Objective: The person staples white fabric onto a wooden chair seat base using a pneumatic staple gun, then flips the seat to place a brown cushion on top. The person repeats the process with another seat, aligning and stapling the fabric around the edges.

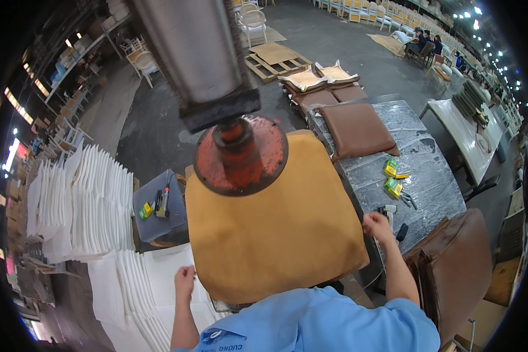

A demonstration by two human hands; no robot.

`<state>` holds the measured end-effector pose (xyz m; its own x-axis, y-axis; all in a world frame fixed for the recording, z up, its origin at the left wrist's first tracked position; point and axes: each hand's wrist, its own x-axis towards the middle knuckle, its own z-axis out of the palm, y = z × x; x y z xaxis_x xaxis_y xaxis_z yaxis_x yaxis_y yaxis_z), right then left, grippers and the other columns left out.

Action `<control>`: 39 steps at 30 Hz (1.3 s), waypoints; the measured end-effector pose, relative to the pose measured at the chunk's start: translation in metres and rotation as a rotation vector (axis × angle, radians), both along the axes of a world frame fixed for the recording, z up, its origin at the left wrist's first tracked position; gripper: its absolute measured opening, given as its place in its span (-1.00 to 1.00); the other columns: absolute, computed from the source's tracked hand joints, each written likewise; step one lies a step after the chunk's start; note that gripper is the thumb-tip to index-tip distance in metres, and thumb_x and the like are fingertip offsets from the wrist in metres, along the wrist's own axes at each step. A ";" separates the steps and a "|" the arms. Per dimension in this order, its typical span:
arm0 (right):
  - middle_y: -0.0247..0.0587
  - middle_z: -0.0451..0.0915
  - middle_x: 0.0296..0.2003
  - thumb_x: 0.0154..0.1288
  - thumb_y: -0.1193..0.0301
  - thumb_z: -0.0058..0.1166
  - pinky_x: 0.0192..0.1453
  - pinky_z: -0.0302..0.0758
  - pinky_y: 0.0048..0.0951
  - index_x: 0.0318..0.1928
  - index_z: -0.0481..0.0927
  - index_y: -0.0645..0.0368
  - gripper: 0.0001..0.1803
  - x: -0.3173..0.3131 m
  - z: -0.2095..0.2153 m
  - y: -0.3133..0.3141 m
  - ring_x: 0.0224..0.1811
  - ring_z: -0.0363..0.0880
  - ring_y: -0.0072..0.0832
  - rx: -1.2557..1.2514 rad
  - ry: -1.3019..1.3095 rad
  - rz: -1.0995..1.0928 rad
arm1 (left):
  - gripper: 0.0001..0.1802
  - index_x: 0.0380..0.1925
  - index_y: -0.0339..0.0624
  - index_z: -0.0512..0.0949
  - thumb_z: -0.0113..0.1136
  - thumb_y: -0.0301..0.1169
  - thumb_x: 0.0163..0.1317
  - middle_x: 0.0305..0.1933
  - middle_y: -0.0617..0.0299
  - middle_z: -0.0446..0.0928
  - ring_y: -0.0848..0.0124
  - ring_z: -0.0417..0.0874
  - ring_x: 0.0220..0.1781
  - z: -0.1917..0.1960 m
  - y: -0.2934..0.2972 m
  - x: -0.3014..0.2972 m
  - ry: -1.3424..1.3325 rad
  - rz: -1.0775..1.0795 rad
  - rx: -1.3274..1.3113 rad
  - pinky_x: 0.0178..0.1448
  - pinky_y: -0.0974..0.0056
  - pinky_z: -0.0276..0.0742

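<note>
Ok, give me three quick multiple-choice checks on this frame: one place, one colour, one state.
1. Where does the red round press plate sit?
A. on the tan seat panel's far end
B. on the floor
C. on the grey stool

2. What colour is the cushion on the plastic-covered table?
A. white
B. brown
C. blue

3. How is the left hand?
A. flat on the table
B. holding a box
C. closed at the panel's near left edge

A: the plate rests on the tan seat panel. B: it is brown. C: fingers are curled there.
</note>
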<state>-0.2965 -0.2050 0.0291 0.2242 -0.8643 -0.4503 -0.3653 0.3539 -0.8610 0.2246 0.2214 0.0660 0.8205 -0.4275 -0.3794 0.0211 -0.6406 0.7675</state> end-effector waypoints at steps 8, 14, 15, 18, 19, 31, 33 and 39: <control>-0.11 0.82 -0.23 0.62 -0.12 0.26 -0.24 0.64 -0.28 0.12 0.83 0.35 -0.33 0.198 0.016 -0.185 -0.31 0.75 -0.38 -0.211 0.068 0.067 | -0.46 0.02 -0.36 0.76 0.30 0.02 0.68 -0.11 0.21 0.76 0.40 0.70 -0.06 0.032 -0.210 0.118 0.104 0.215 -0.179 0.12 0.20 0.61; -0.02 0.88 0.00 0.55 -0.14 0.34 0.17 0.70 -0.08 0.15 0.86 0.31 -0.32 0.277 0.000 -0.258 0.01 0.86 -0.14 -0.141 0.315 -0.051 | -0.46 0.01 -0.35 0.77 0.30 0.03 0.68 -0.11 0.21 0.77 0.39 0.70 -0.06 0.026 -0.307 0.144 0.198 0.282 -0.267 0.11 0.19 0.62; 0.00 0.88 0.03 0.55 -0.11 0.35 0.19 0.70 -0.08 0.15 0.87 0.29 -0.36 0.289 -0.010 -0.252 0.04 0.87 -0.12 -0.180 0.316 -0.012 | -0.45 0.01 -0.35 0.77 0.30 0.03 0.67 -0.11 0.21 0.77 0.39 0.71 -0.06 0.019 -0.310 0.148 0.197 0.302 -0.257 0.11 0.19 0.62; 0.05 0.88 0.12 0.55 -0.04 0.35 0.30 0.68 -0.06 0.17 0.87 0.19 -0.45 0.302 -0.027 -0.224 0.18 0.85 -0.05 -0.219 0.274 0.025 | -0.45 0.01 -0.34 0.77 0.30 0.04 0.67 -0.11 0.21 0.77 0.39 0.71 -0.06 0.010 -0.310 0.161 0.169 0.356 -0.229 0.10 0.19 0.62; 0.06 0.87 0.15 0.55 -0.04 0.33 0.37 0.66 -0.06 0.19 0.87 0.13 -0.47 0.305 -0.029 -0.217 0.26 0.82 -0.02 -0.190 0.255 -0.008 | -0.45 0.00 -0.34 0.77 0.30 0.05 0.67 -0.11 0.21 0.77 0.38 0.71 -0.06 0.007 -0.309 0.163 0.163 0.370 -0.227 0.10 0.19 0.62; 0.09 0.83 0.24 0.62 -0.02 0.25 0.47 0.62 0.00 0.28 0.85 0.11 -0.47 0.305 -0.027 -0.223 0.37 0.78 0.03 -0.273 0.375 0.026 | -0.44 -0.01 -0.31 0.77 0.31 0.08 0.66 -0.12 0.22 0.77 0.37 0.73 -0.06 -0.004 -0.291 0.166 0.091 0.416 -0.236 0.08 0.17 0.64; 0.18 0.83 0.23 0.64 -0.07 0.24 0.48 0.61 -0.05 0.31 0.83 0.19 -0.40 0.268 -0.008 -0.253 0.34 0.81 -0.02 -0.325 0.275 0.001 | -0.44 -0.01 -0.31 0.77 0.31 0.08 0.66 -0.12 0.22 0.77 0.36 0.73 -0.06 -0.002 -0.293 0.154 0.115 0.398 -0.286 0.08 0.17 0.64; -0.48 0.66 -0.32 0.75 -0.05 0.15 -0.27 0.41 -0.37 -0.09 0.79 0.27 -0.44 0.188 -0.027 -0.136 -0.34 0.50 -0.60 -0.163 0.014 0.252 | -0.56 -0.11 -0.22 0.74 0.40 -0.01 0.62 -0.17 0.31 0.72 0.47 0.64 -0.16 -0.014 -0.147 0.118 0.116 0.182 -0.139 -0.02 0.20 0.59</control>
<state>-0.1083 -0.3411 0.0022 0.4357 -0.8431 -0.3152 -0.4364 0.1084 -0.8932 0.3421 0.0744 0.0522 0.8433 -0.3314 -0.4231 0.2191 -0.5068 0.8337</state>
